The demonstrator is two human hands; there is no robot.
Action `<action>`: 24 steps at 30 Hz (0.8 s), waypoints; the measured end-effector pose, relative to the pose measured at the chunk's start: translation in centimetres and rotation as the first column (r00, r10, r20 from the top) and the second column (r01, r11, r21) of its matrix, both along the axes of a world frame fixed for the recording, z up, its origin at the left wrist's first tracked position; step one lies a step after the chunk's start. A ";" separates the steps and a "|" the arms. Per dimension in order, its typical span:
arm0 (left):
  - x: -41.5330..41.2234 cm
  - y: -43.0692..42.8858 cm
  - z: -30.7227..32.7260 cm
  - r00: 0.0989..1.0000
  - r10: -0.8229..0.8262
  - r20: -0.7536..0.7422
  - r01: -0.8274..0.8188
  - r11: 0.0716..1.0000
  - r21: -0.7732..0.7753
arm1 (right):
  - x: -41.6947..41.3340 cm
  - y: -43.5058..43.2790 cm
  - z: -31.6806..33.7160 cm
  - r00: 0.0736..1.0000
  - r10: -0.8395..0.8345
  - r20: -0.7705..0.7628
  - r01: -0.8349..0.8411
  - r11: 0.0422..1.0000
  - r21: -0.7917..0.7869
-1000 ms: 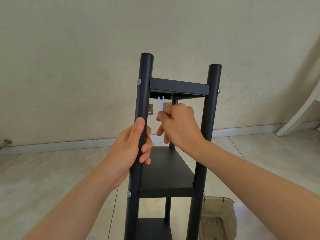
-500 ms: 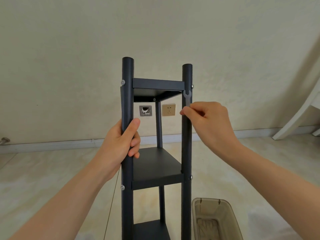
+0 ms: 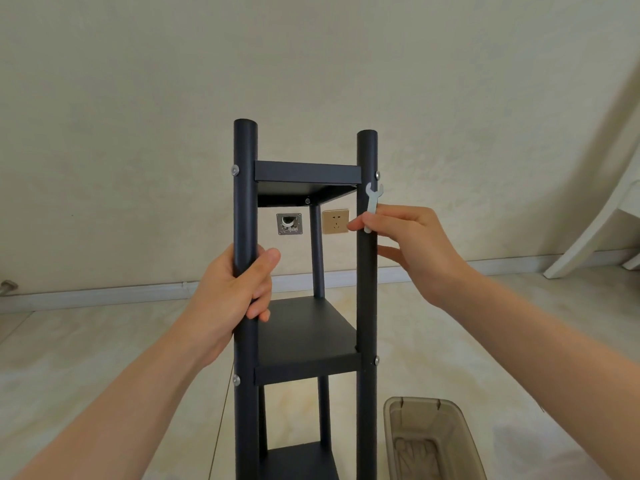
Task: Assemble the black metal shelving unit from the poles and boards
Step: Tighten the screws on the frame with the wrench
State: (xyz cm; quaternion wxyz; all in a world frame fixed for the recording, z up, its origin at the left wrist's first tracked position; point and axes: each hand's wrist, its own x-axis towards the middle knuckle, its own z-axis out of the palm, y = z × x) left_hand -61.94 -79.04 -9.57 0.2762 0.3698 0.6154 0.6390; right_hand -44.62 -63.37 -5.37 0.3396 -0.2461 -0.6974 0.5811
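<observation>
A black metal shelf (image 3: 306, 341) stands upright on a pale floor (image 3: 86, 358), in the middle of the view and close to the person. Two front poles rise side by side, with a thinner back pole (image 3: 317, 247) showing between them. Three boards are fixed between the poles: a top board (image 3: 306, 171) just below the pole ends, a middle board (image 3: 308, 334) lower down, and a bottom board (image 3: 298, 459) at the lower edge of the view. Small silver bolts sit where the boards meet the poles.

The left hand (image 3: 235, 289) grips the left pole (image 3: 246, 202) between the top and middle boards, with fingers and thumb wrapped round it.

The right hand (image 3: 408, 240) pinches a small flat wrench (image 3: 373, 202) between thumb and forefinger, the other fingers loosely spread. The wrench stands upright against the outer side of the right pole (image 3: 367, 289), its open end up, just below a bolt (image 3: 377, 174) at the top board and not on it.

A clear plastic bin (image 3: 391, 410) sits on the floor just to the right of the shelf. Behind is a cream wall (image 3: 311, 64) with a gold socket (image 3: 335, 221) and a grey plate (image 3: 289, 224) with a hole in it. A white furniture leg (image 3: 595, 216) leans in at the far right.
</observation>
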 end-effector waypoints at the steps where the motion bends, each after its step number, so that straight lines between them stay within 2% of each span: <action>1: 0.0 0.0 -0.1 1.000 -0.004 -0.005 0.004 1.000 -0.001 | -0.1 -0.1 0.0 1.000 -0.001 -0.001 0.001 1.000 -0.012; 5: -0.1 0.0 -0.3 0.999 0.029 -0.026 -0.029 1.000 0.005 | -0.2 -0.6 0.1 0.998 -0.018 -0.062 0.015 0.998 -0.063; 10: -0.4 0.0 -0.4 0.996 0.059 -0.065 -0.058 0.998 0.012 | 0.0 -1.4 0.3 0.994 -0.056 -0.093 0.052 0.997 -0.055; 24: -1.4 0.6 -1.3 0.996 0.065 -0.063 -0.064 0.998 0.021 | 0.9 -3.0 0.7 0.991 -0.032 -0.130 0.055 0.982 0.183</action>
